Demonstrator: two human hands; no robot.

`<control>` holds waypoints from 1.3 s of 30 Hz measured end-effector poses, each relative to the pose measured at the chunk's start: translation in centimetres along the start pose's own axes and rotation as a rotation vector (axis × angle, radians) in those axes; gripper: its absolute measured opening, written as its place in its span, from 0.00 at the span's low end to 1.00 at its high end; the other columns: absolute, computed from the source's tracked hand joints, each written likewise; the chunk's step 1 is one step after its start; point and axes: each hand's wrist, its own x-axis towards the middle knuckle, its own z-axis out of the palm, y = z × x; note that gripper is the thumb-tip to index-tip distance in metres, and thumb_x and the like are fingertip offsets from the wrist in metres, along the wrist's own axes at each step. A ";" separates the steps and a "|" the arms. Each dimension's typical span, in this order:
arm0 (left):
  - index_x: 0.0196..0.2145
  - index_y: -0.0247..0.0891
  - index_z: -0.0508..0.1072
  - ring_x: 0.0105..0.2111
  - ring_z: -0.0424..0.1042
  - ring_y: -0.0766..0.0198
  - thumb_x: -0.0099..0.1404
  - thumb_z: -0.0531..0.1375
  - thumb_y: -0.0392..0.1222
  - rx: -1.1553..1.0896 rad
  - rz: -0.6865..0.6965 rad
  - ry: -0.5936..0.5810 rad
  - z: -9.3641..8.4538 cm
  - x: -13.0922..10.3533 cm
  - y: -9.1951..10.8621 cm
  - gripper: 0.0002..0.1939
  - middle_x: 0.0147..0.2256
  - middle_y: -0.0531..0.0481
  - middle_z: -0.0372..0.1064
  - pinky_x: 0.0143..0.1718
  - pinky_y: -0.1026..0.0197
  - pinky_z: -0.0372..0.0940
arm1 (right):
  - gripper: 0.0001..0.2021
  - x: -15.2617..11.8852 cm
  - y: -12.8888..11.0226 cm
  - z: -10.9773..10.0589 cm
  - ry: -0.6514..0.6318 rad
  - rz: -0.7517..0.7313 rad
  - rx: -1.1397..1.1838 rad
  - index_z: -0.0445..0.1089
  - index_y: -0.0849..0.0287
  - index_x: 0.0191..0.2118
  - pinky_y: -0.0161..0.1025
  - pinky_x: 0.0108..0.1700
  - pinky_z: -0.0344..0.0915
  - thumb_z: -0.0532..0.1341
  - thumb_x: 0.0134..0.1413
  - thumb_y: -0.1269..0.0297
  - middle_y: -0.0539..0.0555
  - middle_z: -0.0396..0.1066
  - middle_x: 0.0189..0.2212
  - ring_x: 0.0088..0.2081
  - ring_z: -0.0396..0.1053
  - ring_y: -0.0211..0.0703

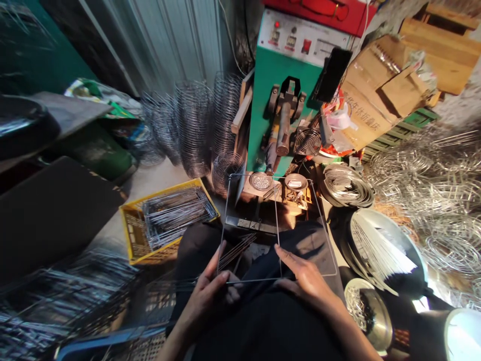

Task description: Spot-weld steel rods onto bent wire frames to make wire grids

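A rectangular wire frame [277, 215] with a middle crossbar extends from my lap toward the green machine [259, 115]. My left hand [212, 281] grips its near left corner between thumb and fingers. On the middle wire and near edge, my right hand [302, 273] is closed with thumb and index finger. The frame's far edge lies by the machine's electrode tips [271, 168], just above two small round dishes, the left dish [261, 181] holding small metal pieces. Whether the wire touches the tips, I cannot tell. Several loose wire rods [238, 249] lie between my knees.
A yellow crate [130, 235] of wire pieces stands left of my legs, with stacked wire rings [193, 125] behind. More wire fills the lower left. Basins, including a large one [417, 245], coils [347, 185] and a wire heap [443, 200] crowd the right.
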 end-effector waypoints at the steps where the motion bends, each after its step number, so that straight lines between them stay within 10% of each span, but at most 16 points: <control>1: 0.72 0.45 0.36 0.20 0.72 0.63 0.65 0.63 0.47 -0.001 0.008 0.000 0.1 0.0 0.0 0.49 0.26 0.48 0.75 0.22 0.66 0.64 | 0.41 0.1 0.1 0.0 0.005 -0.004 -0.007 0.48 0.51 0.71 0.50 0.65 0.60 0.67 0.56 0.61 0.56 0.55 0.67 0.65 0.59 0.52; 32: 0.72 0.41 0.34 0.22 0.73 0.63 0.66 0.62 0.41 -0.001 0.028 0.014 0.5 0.9 0.8 0.49 0.27 0.47 0.76 0.24 0.65 0.66 | 0.39 1.1 0.7 0.3 0.116 -0.064 0.066 0.50 0.45 0.70 0.49 0.63 0.63 0.67 0.58 0.59 0.53 0.60 0.65 0.63 0.63 0.51; 39: 0.72 0.42 0.39 0.24 0.76 0.62 0.62 0.64 0.34 -0.010 0.123 -0.058 0.4 8.2 4.5 0.50 0.27 0.50 0.76 0.28 0.63 0.69 | 0.36 8.3 2.9 -2.3 0.269 -0.098 -0.085 0.55 0.50 0.69 0.48 0.58 0.67 0.67 0.58 0.55 0.57 0.68 0.59 0.57 0.70 0.54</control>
